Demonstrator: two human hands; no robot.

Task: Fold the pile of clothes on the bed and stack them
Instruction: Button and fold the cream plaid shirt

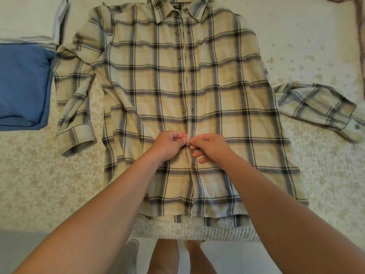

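Bare bedspread (39, 175) open left and right of the plaid shirt (158, 95). Folded blue garment (21, 86) blocks far left; spread sleeve (316, 107) crosses the right side.

Soft, even light — wide-angle edge bending

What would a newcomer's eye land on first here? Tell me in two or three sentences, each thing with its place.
The big cream plaid shirt grabs the eye first, spread flat front-up across the middle of the bed, sleeves out to both sides. Next, the left hand and right hand meet low on its button placket, both pinching the fabric there. At the left edge lies a folded blue garment with a folded white one beyond it.
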